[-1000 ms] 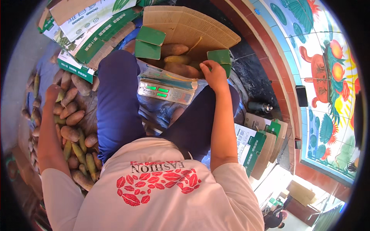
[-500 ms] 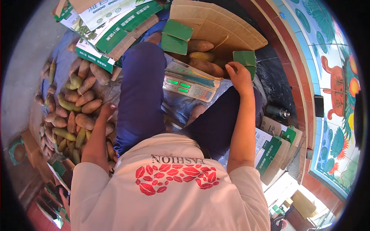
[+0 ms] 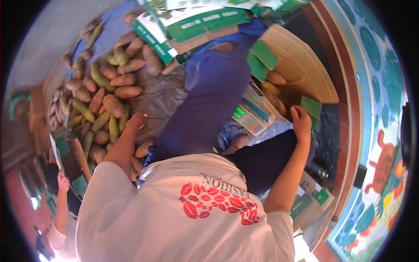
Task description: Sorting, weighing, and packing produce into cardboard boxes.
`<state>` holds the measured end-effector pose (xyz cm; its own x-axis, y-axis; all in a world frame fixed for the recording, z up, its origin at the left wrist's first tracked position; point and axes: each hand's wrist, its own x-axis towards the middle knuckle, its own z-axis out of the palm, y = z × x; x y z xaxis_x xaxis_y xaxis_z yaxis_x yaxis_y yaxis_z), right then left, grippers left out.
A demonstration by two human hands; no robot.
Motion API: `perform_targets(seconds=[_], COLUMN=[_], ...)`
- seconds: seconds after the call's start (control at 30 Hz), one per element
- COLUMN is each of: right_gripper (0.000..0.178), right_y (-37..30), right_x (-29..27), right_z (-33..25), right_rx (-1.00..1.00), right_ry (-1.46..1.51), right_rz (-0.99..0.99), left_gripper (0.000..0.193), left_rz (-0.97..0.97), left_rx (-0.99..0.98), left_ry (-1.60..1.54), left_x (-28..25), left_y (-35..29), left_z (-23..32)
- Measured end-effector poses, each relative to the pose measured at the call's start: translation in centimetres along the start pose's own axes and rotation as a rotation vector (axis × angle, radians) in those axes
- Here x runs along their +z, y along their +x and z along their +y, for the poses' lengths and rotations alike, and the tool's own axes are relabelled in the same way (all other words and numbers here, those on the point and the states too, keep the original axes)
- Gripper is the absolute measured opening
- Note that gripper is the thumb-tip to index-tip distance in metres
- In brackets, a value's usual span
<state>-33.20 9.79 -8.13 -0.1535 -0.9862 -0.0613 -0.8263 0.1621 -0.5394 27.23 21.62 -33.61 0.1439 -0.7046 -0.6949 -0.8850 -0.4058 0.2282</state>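
Left hand (image 3: 139, 120) out at the near right edge of the heap, fingers bent, blurred, and I can't tell whether they're clamped on anything. Right hand (image 3: 302, 122) across at the open box (image 3: 307, 56), fingers curled by its near rim, just beside a green flap (image 3: 311, 109); whether they're pinching that rim, I can't tell!

And here are the tubers (image 3: 113, 105), piled on the left past that left hand, reddish-brown ones crowded against long green ones (image 3: 101, 77), with a few more brown ones lying inside the box. Between the box and the knees sits the scale (image 3: 251, 121), its display lit green, tilted in this view.

Wider now: dark blue trousers (image 3: 207, 109), knees spread, and a pale shirt (image 3: 170, 222) with a red print below them. A blue sheet (image 3: 126, 19) runs under the heap, green-and-white cartons (image 3: 209, 22) stand beyond the left knee, and over at lower left, another person's hand (image 3: 63, 182) is up against a carton!
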Motion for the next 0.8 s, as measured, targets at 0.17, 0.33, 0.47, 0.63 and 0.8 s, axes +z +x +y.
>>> perform_targets(seconds=[0.17,0.33,0.47,0.63,0.8], right_gripper=[0.026,0.029,0.030,0.030,0.029], right_y=[-0.7,0.0,-0.2,1.4,-0.3], right_x=[-1.4,-0.8,-1.4,2.0,-0.9], right_z=[0.9,0.0,-0.3,-2.0,-0.3], right_rx=[-0.026,0.065,0.043,-0.020,0.094], right_ry=[-0.094,-0.080,-0.090,-0.042,-0.087], right_rz=[0.005,-0.068,-0.068,-0.139,-0.082], left_gripper=[0.031,0.035,0.041,0.059,0.067], left_rz=[0.056,0.039,0.047,0.043,-0.216], left_rx=[-0.268,-0.360,-0.361,-0.016,-0.166], left_ry=[-0.167,-0.214,-0.136,0.106,-0.253], left_x=[-2.8,-0.8,0.2,8.0,5.3], left_y=[-3.2,-5.0,-5.2,-2.9,-2.6], left_z=[3.1,-1.6,-0.8,-12.9,0.8])
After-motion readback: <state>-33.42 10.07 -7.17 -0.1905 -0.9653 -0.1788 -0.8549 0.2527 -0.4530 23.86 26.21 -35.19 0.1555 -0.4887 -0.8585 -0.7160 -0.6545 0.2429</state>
